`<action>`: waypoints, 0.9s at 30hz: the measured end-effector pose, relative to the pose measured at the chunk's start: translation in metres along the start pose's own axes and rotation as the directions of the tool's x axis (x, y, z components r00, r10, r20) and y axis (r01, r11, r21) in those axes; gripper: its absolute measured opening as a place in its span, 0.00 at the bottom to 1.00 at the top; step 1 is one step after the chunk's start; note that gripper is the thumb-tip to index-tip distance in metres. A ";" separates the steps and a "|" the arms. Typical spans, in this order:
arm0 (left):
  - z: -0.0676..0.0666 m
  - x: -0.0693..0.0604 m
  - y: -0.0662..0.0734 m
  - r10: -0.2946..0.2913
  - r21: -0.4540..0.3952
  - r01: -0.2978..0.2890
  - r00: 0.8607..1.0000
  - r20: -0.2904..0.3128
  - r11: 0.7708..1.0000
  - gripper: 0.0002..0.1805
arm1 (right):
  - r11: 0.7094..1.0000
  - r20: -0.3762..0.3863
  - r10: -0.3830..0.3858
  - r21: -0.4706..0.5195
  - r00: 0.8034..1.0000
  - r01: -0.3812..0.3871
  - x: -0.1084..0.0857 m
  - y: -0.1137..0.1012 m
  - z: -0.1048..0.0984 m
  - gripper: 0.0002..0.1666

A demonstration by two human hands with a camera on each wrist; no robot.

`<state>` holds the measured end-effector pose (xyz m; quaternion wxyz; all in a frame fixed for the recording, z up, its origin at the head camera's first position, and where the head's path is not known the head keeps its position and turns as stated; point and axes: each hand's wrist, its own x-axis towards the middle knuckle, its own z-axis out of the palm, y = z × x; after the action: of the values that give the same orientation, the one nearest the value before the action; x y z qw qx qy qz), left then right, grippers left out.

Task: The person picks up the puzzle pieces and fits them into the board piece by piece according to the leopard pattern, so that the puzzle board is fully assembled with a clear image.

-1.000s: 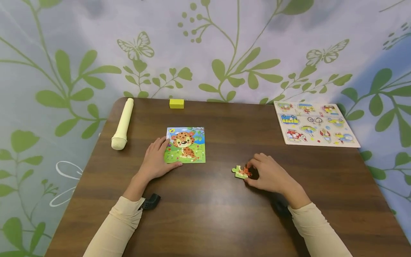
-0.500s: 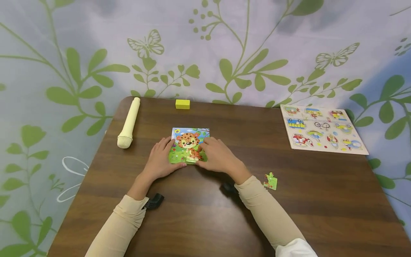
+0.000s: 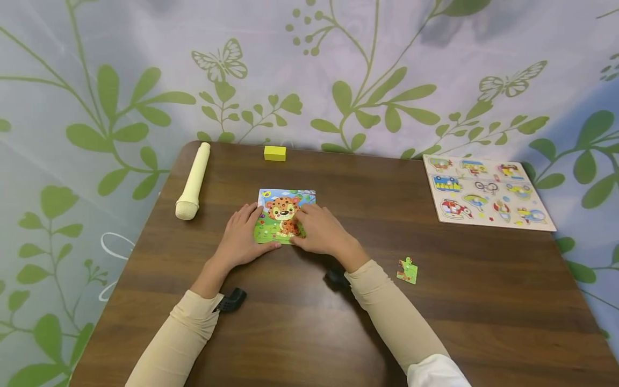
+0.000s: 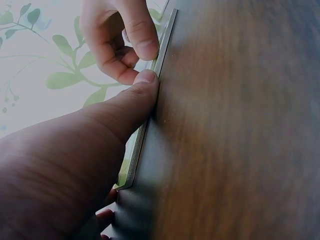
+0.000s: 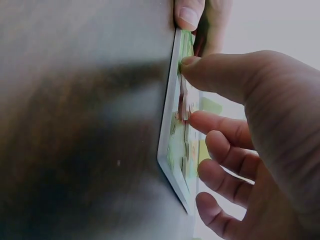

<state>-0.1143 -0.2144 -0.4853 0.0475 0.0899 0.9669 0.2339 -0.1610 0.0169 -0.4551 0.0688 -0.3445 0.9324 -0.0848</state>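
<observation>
A square jigsaw puzzle (image 3: 282, 204) with a leopard cub picture lies flat on the table. Along its left side rests my left hand (image 3: 239, 236), fingers at the left edge and thumb at the lower edge. From the right, my right hand (image 3: 323, 228) reaches over the puzzle's lower part. Its thumb and index finger pinch a puzzle piece (image 5: 185, 97), close over the picture in the right wrist view; how far it sits in cannot be told. The puzzle's lower right is hidden by this hand. A loose green puzzle piece (image 3: 408, 270) lies to the right.
A cream microphone-shaped object (image 3: 193, 183) lies at the far left of the brown table (image 3: 358, 188). Near the back edge stands a yellow block (image 3: 275, 153). A wooden vehicle peg puzzle board (image 3: 488, 191) lies at the back right, by the patterned wall.
My right hand has carried the puzzle piece left from the table onto the leopard puzzle and lowered it there. A loose piece now shows at right. My left hand has stayed at the puzzle's edge.
</observation>
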 end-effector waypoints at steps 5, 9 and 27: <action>0.000 0.001 0.000 -0.002 0.000 0.002 1.000 -0.003 1.000 0.58 | 0.999 -0.038 -0.026 -0.023 0.999 0.026 0.001 -0.004 0.002 0.26; 0.000 0.001 0.000 0.001 0.000 -0.001 1.000 -0.003 1.000 0.58 | 0.999 -0.063 -0.034 -0.038 0.997 0.032 0.001 -0.008 0.002 0.24; -0.006 0.001 0.002 0.010 -0.003 -0.010 1.000 0.006 1.000 0.58 | 0.997 0.066 0.075 -0.037 0.995 -0.073 0.016 -0.022 -0.017 0.16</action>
<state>-0.1159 -0.2155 -0.4790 0.0497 0.0953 0.9659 0.2354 -0.1624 -0.0084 -0.4353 0.0975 -0.3134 0.9430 -0.0545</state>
